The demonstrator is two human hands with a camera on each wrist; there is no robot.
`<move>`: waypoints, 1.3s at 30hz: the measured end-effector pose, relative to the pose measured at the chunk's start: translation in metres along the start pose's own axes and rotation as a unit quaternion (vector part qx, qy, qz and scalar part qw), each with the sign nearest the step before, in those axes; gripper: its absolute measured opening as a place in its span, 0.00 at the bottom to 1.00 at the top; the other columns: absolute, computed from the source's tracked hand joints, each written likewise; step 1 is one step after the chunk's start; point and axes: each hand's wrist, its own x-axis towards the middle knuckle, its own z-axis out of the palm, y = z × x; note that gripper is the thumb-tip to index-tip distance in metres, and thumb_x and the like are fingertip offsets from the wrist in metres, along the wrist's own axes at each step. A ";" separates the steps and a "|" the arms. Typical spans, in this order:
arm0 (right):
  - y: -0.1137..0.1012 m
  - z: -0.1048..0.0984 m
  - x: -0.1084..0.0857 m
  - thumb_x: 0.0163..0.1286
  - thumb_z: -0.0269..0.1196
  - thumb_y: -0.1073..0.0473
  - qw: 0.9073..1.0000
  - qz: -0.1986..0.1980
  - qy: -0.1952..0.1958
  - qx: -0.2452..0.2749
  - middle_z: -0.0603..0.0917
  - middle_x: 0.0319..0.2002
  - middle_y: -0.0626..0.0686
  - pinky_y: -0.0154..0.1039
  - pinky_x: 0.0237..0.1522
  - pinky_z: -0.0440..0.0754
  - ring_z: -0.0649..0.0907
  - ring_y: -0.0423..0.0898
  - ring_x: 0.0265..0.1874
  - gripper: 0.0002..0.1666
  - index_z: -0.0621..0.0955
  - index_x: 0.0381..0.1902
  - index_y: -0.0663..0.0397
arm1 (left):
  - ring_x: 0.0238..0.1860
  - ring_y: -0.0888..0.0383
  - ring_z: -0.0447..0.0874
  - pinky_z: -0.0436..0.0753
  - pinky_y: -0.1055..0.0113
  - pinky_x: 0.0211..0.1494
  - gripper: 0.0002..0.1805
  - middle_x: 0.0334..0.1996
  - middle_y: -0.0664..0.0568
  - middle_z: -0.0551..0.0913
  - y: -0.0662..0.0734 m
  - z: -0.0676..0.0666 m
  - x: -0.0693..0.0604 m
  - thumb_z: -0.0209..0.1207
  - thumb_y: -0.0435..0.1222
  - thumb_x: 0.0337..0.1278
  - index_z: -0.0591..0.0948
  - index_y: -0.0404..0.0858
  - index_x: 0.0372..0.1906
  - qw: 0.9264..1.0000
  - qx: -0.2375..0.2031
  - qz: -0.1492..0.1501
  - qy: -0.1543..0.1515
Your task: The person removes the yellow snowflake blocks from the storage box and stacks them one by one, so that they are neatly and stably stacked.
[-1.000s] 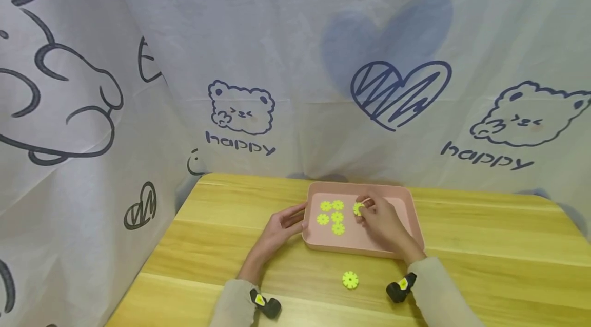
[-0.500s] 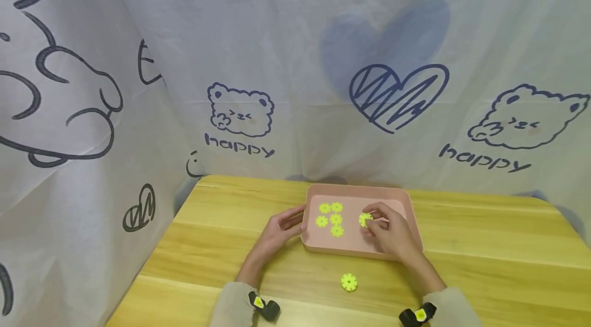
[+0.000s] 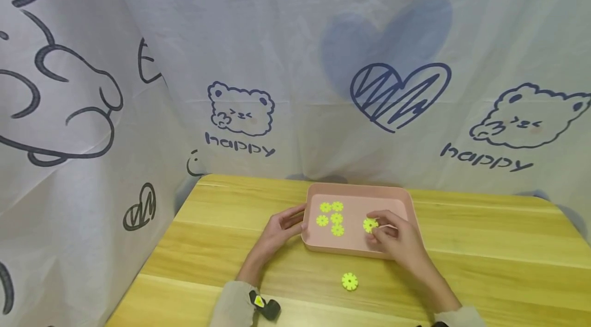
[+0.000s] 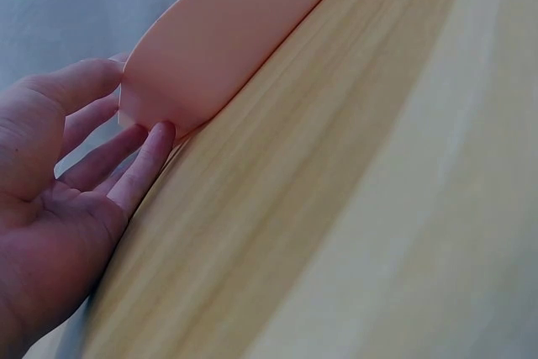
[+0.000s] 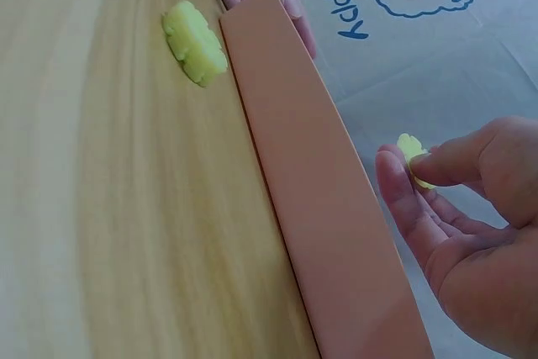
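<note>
My right hand (image 3: 404,242) pinches a yellow-green, notched flower-shaped disc (image 3: 370,225) between thumb and fingertips, above the right part of a pink tray (image 3: 362,253). The disc (image 5: 412,150) shows nearly edge-on in the right wrist view. At the tray's left end, my left hand (image 3: 274,234) touches the outer wall, its fingers fairly straight; the left wrist view has fingertips against the wall (image 4: 210,56). Several like discs (image 3: 336,218) lie inside the tray toward the left. In front of it, on the table, is a thick yellow-green stack (image 5: 195,44) of the same outline.
The wooden table (image 3: 498,260) extends to both sides of the tray. Behind it hangs a pale printed cloth (image 3: 295,60), and another cloth side (image 3: 92,188) stands at the left. The tray's back rim is close to the cloth.
My right hand has drawn back toward me and slightly right, still pinching the disc. The left hand, the tray, the discs in it and the stack stay in place.
</note>
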 end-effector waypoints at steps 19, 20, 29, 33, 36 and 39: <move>-0.008 0.001 -0.026 0.61 0.70 0.77 1.000 -0.013 -0.017 0.010 0.84 0.50 0.65 0.33 0.39 0.89 0.88 0.43 0.35 0.23 0.81 0.55 0.69 | 0.73 0.43 0.68 0.73 0.59 0.71 0.31 0.73 0.39 0.70 0.002 0.000 0.000 0.62 0.28 0.70 0.69 0.32 0.74 1.000 -0.009 -0.002 -0.003; -0.008 0.001 -0.027 0.61 0.71 0.76 1.000 -0.010 -0.017 0.007 0.83 0.50 0.65 0.33 0.40 0.88 0.88 0.43 0.36 0.23 0.82 0.55 0.68 | 0.73 0.43 0.68 0.73 0.59 0.71 0.31 0.73 0.39 0.70 0.003 0.000 -0.001 0.61 0.28 0.70 0.69 0.32 0.75 1.000 -0.011 -0.002 -0.003; -0.008 0.004 -0.033 0.59 0.70 0.78 1.000 -0.011 -0.019 0.005 0.83 0.47 0.61 0.33 0.40 0.88 0.86 0.45 0.37 0.24 0.81 0.54 0.67 | 0.73 0.43 0.68 0.74 0.60 0.70 0.30 0.73 0.39 0.69 0.003 0.001 -0.001 0.61 0.27 0.70 0.69 0.32 0.74 1.000 -0.014 -0.002 -0.006; -0.007 0.006 -0.036 0.57 0.72 0.78 0.999 -0.024 -0.021 -0.006 0.85 0.45 0.57 0.33 0.40 0.88 0.84 0.41 0.39 0.24 0.81 0.52 0.65 | 0.73 0.42 0.68 0.74 0.60 0.71 0.31 0.74 0.39 0.69 0.003 0.000 -0.001 0.61 0.27 0.70 0.68 0.31 0.75 1.000 -0.014 -0.001 -0.008; -0.006 0.008 -0.039 0.57 0.73 0.76 0.999 -0.031 -0.025 -0.015 0.86 0.44 0.54 0.33 0.40 0.88 0.84 0.40 0.39 0.24 0.82 0.52 0.63 | 0.74 0.42 0.67 0.73 0.60 0.71 0.31 0.74 0.38 0.68 0.002 0.000 -0.001 0.61 0.27 0.70 0.68 0.30 0.75 1.000 -0.015 0.000 -0.009; -0.004 0.010 -0.042 0.55 0.74 0.75 0.998 -0.048 -0.025 -0.030 0.85 0.41 0.50 0.34 0.38 0.88 0.84 0.41 0.37 0.25 0.82 0.51 0.61 | 0.73 0.42 0.67 0.73 0.60 0.71 0.31 0.74 0.37 0.68 0.002 -0.001 -0.001 0.61 0.27 0.70 0.68 0.30 0.75 1.000 -0.015 0.000 -0.007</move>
